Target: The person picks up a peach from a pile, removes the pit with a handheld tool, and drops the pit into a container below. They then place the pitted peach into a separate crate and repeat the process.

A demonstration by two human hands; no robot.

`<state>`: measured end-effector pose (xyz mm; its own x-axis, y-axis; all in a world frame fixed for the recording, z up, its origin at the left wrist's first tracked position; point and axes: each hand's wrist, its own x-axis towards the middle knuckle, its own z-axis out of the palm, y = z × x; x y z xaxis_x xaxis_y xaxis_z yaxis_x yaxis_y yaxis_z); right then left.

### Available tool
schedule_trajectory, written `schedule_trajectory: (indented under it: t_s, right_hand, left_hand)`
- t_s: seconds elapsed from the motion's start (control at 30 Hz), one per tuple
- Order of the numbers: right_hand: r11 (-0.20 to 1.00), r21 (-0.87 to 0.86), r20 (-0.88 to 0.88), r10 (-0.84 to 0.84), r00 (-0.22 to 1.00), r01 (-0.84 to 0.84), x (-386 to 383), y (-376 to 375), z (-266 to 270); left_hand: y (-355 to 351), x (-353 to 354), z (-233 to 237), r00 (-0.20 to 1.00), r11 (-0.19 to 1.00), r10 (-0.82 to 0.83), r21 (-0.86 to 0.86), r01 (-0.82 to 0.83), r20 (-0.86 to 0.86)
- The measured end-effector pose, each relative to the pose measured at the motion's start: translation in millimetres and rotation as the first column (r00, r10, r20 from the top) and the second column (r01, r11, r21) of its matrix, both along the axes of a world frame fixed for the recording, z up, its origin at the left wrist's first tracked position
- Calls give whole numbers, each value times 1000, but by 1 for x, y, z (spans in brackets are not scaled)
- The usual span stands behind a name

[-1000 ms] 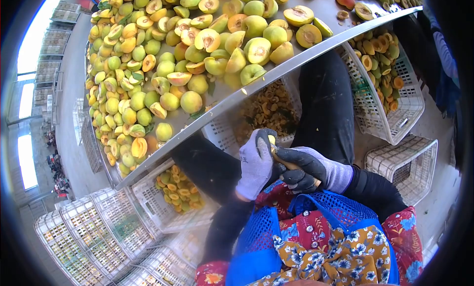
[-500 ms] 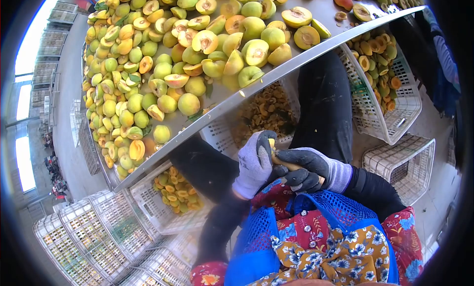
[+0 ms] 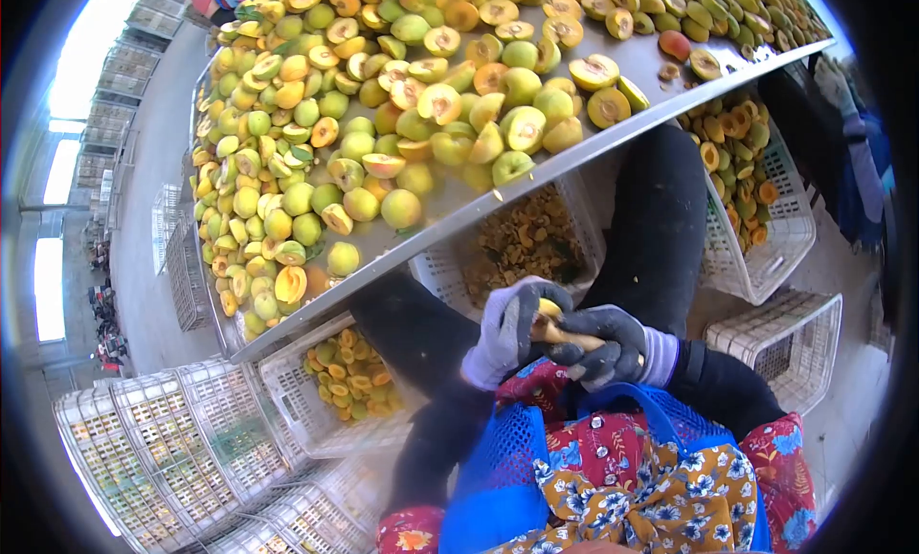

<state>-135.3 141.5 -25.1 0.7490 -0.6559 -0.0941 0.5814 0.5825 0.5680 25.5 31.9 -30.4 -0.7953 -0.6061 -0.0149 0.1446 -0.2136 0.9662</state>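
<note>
Both of my hands wear grey-and-lilac gloves and meet above my lap. My left hand (image 3: 517, 329) is closed around a piece of yellow stone fruit (image 3: 549, 307), mostly hidden by the fingers. Wrapped round a tan wooden-handled tool (image 3: 574, 345) is my right hand (image 3: 613, 343); the tool's working end is hidden between the hands. Beyond them, a metal table (image 3: 450, 214) carries many whole and halved yellow-green stone fruit (image 3: 402, 208). Between my legs, under the table edge, stands a crate (image 3: 436, 273) of brown-yellow scraps (image 3: 531, 238).
A white crate of fruit halves (image 3: 287, 377) stands at my left, and another fruit-filled crate (image 3: 766, 267) at my right. Beside them are a mesh-sided crate (image 3: 790, 348) and stacked crates (image 3: 163, 449). Another person's gloved arm (image 3: 862, 162) shows at far right.
The view has shifted, so the table and crates appear slightly lower and further right. My hands remain together, with more of the tan handle and yellow fruit showing.
</note>
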Motion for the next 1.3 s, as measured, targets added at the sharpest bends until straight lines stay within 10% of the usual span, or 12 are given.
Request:
schedule_trajectory:
  t_s: [0.2,0.33,0.5,0.57,0.63,0.7,0.73,0.8,0.87,1.1,1.2,1.3]
  right_hand:
    - [999,-47,-208,-30,978,21,5,7,19]
    - [962,-250,-104,-136,985,107,19,1,28]
    - [956,-294,-608,-179,773,-10,18,-17,43]
    - [963,-266,-761,-182,622,-44,18,-23,45]
    - [966,-247,-819,-165,550,-79,15,-31,40]
    - [969,-227,-833,-141,534,-99,17,-39,34]
    - [970,-217,-842,-130,524,-109,18,-43,35]
    - [965,-208,-892,-119,436,-162,21,-50,41]
    - [949,-195,-932,-101,347,-247,18,-57,42]
    - [899,-272,-960,-226,168,-344,1,-54,64]
    - [817,-407,-882,-467,-55,-407,-4,-55,66]
    - [734,-406,-737,-615,-281,-545,-7,-59,66]
  left_hand:
    - [0,-1,11,998,987,-32,-160,23,-56]
    - [17,-18,18,923,893,381,282,-351,-58]
    - [-10,39,34,539,539,833,33,-841,129]
    - [-22,100,44,320,466,884,-696,-547,340]
    - [-32,148,47,-121,525,839,-848,-71,530]
    - [-39,176,25,-332,316,923,-873,372,193]
    - [-43,178,23,-313,191,949,-830,524,21]
    - [-61,135,56,-23,366,930,-930,41,366]
    - [-86,89,56,151,384,910,-922,51,387]
    - [-159,23,21,276,526,768,-815,242,578]
    - [-142,27,32,794,887,461,-188,-422,397]
    - [-111,31,41,955,828,259,477,-296,143]
